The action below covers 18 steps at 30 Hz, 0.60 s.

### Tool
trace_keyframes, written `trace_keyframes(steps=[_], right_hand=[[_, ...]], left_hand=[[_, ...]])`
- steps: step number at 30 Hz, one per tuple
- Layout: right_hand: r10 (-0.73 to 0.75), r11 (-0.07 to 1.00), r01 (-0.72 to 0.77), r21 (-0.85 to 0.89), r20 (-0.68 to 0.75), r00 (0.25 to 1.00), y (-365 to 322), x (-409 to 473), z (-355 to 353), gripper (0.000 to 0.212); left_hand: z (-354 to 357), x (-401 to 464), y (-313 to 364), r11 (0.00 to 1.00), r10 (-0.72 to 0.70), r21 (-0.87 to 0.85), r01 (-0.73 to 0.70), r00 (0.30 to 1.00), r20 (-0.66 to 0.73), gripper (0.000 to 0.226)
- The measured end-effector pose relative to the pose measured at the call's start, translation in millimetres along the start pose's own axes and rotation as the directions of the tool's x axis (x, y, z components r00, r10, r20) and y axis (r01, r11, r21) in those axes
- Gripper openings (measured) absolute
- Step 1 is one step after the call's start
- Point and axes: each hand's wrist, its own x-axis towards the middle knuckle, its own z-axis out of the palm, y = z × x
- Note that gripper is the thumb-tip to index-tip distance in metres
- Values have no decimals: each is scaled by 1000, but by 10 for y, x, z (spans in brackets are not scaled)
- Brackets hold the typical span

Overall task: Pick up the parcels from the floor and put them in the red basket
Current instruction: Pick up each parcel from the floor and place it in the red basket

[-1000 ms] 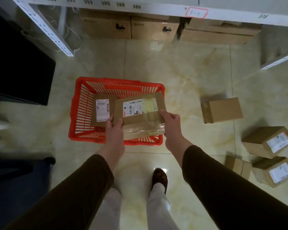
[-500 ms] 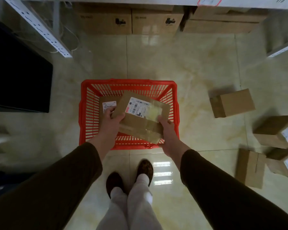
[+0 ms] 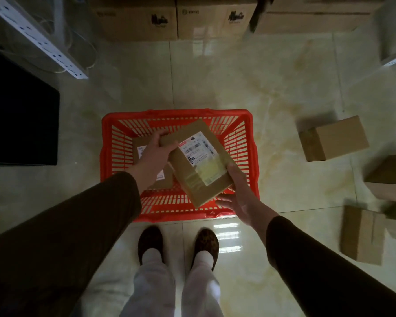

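Parcels point(image 3: 333, 138) scattered on glossy tiled floor point(image 3: 272, 92), right of red basket point(image 3: 253, 156)

The brown cardboard parcel point(image 3: 199, 163) at the picture's centre carries a white shipping label with a red strip, barcodes and fine print, all too small to read. Toward twelve o'clock, two large brown cardboard cartons point(image 3: 176, 19) each bear a dark script logo (illegible). The flat brown parcel point(image 3: 146, 156) at nine o'clock shows a white label, unreadable.
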Motion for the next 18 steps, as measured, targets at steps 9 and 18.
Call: trace_keyframes(steps=[9, 18], right_hand=[[18, 985, -10, 174, -40, 999, 334, 423, -28, 68], [75, 984, -69, 162, -35, 997, 425, 804, 80, 38]], left_hand=[[152, 119, -415, 995, 31, 87, -48, 982, 186, 73], [112, 225, -1010, 956, 3, 286, -64, 978, 206, 75]])
